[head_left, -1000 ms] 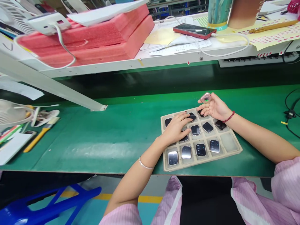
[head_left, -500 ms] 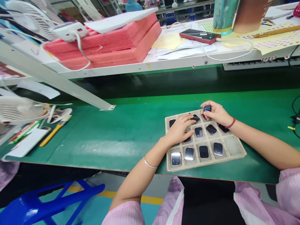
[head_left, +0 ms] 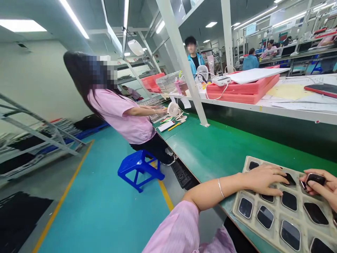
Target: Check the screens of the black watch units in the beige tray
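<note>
A beige compartment tray [head_left: 238, 202] lies at the lower right, partly cut off by the frame edge. Smartwatches with dark square screens sit in its pockets, among them a watch [head_left: 289, 201] in the middle row. My left hand [head_left: 259, 179] rests palm down over the tray, fingers stretched out, with the fingertips at a watch [head_left: 290, 180] in the far row. Above the tray's far right part, my right hand [head_left: 326, 186] grips a smartwatch [head_left: 316, 179] between thumb and fingers, its screen dark.
A co-worker in a pink top [head_left: 118, 112] stands along the green bench [head_left: 218, 151]. A blue stool [head_left: 140, 167] is on the floor. A slanted white post [head_left: 188, 73] meets the bench. Pink foam blocks [head_left: 242, 93] and a phone [head_left: 322, 89] lie on the shelf.
My view has swung left, so the tray now appears at the lower right and the co-worker is visible. The held watch's screen showed blue before and is now dark. Both hands remain at the tray.
</note>
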{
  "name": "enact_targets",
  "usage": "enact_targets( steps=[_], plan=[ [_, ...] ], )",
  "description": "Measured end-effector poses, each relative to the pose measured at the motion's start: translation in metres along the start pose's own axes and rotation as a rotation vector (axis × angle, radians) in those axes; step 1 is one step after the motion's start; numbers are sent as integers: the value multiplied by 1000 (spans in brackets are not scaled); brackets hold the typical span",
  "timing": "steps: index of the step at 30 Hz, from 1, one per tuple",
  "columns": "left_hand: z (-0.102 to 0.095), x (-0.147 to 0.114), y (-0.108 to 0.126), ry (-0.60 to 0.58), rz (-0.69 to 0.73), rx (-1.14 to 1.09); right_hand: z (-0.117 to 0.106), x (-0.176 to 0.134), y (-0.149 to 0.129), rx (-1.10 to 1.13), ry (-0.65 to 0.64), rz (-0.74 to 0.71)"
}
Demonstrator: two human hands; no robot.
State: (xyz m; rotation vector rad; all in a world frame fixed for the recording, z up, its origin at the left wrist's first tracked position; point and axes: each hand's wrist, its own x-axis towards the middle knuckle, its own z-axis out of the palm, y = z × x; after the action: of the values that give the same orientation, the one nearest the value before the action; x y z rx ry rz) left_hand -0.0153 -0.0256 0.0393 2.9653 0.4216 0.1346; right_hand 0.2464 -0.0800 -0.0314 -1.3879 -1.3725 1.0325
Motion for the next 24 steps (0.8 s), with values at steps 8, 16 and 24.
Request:
enact_targets(
  steps=[8,16,24],
  plan=[
    [10,-5,-9,118,13,-183,22,-12,-66,20,39,26],
    [15,-5,-12,141,-49,-328,24,-6,-61,157,14,-33],
    [14,-5,-10,117,-68,-326,24,-5,-60,169,-6,-36]
  ],
)
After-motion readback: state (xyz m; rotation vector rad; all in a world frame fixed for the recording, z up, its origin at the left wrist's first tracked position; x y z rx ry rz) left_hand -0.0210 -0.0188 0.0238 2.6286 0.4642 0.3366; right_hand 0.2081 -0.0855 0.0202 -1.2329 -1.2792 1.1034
